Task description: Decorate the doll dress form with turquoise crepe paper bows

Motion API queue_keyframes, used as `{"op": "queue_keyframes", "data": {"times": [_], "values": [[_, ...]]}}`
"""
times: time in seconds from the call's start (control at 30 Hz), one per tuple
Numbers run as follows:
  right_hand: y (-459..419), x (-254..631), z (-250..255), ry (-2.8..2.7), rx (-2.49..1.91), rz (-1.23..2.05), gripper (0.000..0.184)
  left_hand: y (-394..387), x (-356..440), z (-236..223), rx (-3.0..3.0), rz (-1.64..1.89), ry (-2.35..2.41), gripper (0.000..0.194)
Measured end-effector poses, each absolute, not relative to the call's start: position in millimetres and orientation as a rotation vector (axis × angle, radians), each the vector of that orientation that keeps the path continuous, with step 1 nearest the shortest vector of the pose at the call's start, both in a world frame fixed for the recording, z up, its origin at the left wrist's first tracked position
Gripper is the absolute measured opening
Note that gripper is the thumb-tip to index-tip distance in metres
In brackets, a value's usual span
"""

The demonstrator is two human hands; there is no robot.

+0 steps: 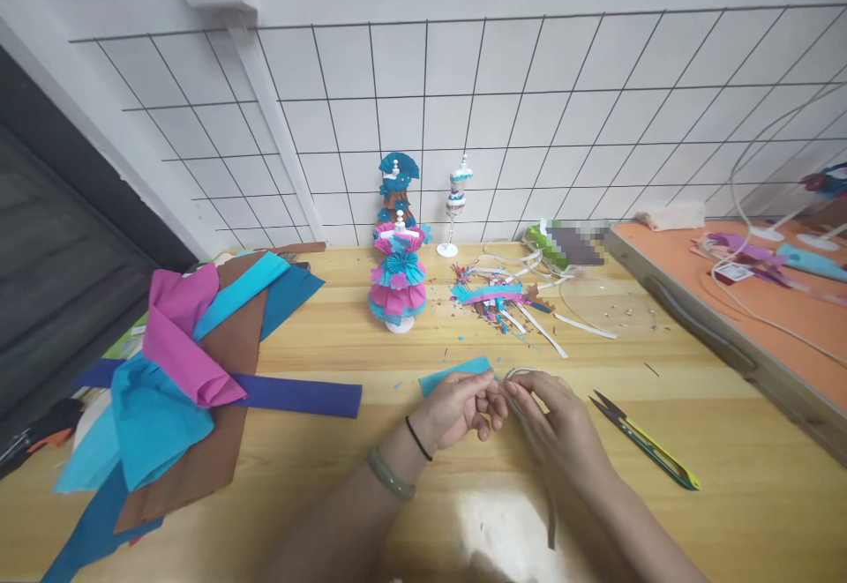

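My left hand (460, 411) and my right hand (556, 415) meet over the middle of the table, fingertips almost touching. The thumb and finger of my left hand are pinched together; what lies between them is too small to make out. My right hand is pinched too, on a narrow pale strip (551, 521) that loops at the fingertips and trails beneath the hand toward me. Just behind my left hand lies a flat piece of turquoise crepe paper (450, 373). Yellow-and-green thread snips (645, 442) rest to the right of my right hand.
A miniature dress form in pink and turquoise paper ruffles (399, 279) stands ahead, with a teal-and-brown one (397, 186) and a barer white one (456, 199) behind. Paper scraps (493, 296) lie right of them. Folded crepe paper (191, 362) is heaped left. An orange surface (741, 292) adjoins right.
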State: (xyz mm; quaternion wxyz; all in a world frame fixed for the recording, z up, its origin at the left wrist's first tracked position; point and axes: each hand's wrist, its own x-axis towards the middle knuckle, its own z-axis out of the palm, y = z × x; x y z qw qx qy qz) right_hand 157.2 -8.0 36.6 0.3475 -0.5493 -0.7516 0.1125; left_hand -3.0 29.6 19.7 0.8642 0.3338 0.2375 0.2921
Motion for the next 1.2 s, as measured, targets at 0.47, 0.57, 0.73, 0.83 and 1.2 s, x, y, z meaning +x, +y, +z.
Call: {"op": "queue_keyframes", "data": {"times": [0.47, 0.57, 0.73, 0.83, 1.2], "values": [[-9, 153, 47, -1.955, -1.385, 0.263, 0.022, 30, -1, 13, 0.611, 0.563, 0.381, 0.049], [-8, 152, 47, -1.945, -1.521, 0.211, 0.030, 29, 1, 11, 0.705, 0.554, 0.390, 0.051], [-4, 153, 48, -1.902, -1.542, 0.455, 0.031, 32, -1, 12, 0.629, 0.582, 0.421, 0.053], [-1, 154, 49, -1.845, -1.459, 0.608, 0.027, 35, -5, 16, 0.519, 0.590, 0.430, 0.056], [2, 150, 42, -1.735, -1.508, 0.567, 0.029, 33, -2, 13, 0.520, 0.505, 0.372, 0.056]]}}
